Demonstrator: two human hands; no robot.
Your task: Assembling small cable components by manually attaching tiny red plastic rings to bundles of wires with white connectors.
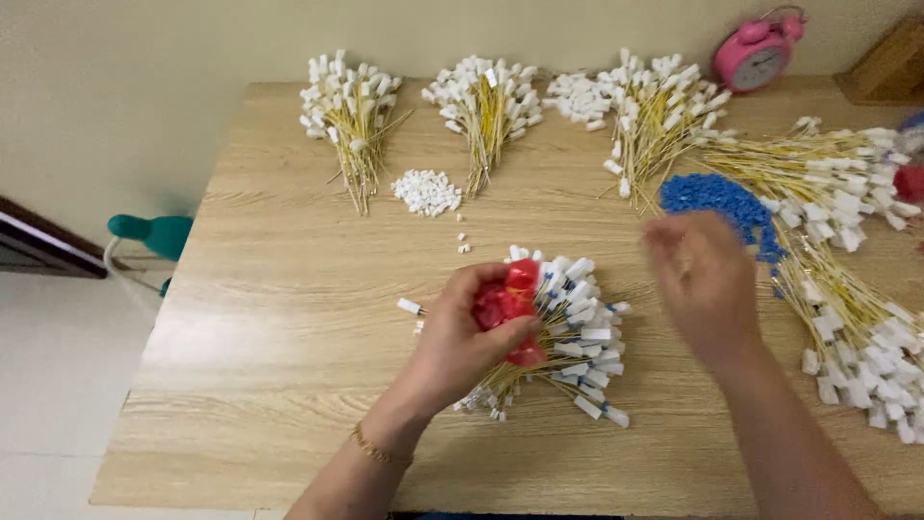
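Red plastic piece [507,306] pinched in the left hand [460,345], fingers curled tight around it, directly over a fanned bundle of yellow sticks with white end caps [568,337], some caps showing blue inserts, lying near the middle of a pale wooden table [269,318]. Gold bracelet [377,451] on the left wrist. Right hand [701,279] blurred above the tabletop, just right of that bundle and beside a heap of small blue pieces [722,200]; whether clenched or loose, impossible to tell through the blur, nothing visibly held.

Along the far edge, three more capped bundles [351,111] [484,101] [659,111] spread like fans, with a loose mound of white caps [577,96] between the second and third. Smaller mound of white caps [426,192] nearer the centre, a few strays [463,241] just below it, one lone cap [410,306] left of the gripping hand. Long sheaves of capped sticks [847,289] crowding the right side, running to the table's near right edge. Pink alarm clock [758,53] against the wall at the back; teal stool [154,234] on the floor at left.
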